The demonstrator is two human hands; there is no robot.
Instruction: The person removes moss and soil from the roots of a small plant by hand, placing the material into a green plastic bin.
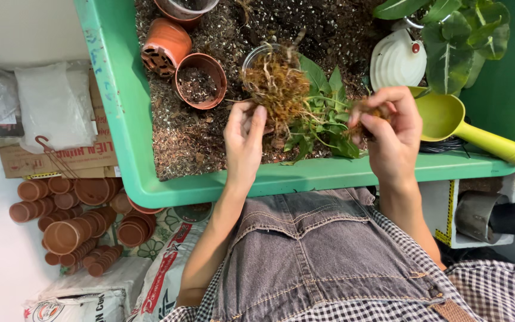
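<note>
**Roots half teased**

Left hand [244, 140] pinches root ball [276, 89]; right hand [388, 128] pinches a root clump [362, 119]. Plant [320, 116] held over soil in green tray [120, 119]. Brown strands hang loose, ball still dense. Pots [198, 80] far left, scoop [448, 119] right, unused.

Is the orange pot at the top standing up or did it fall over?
Fallen over. The orange pot lies on its side on the soil in the green tray, its slotted bottom facing the camera.
</note>
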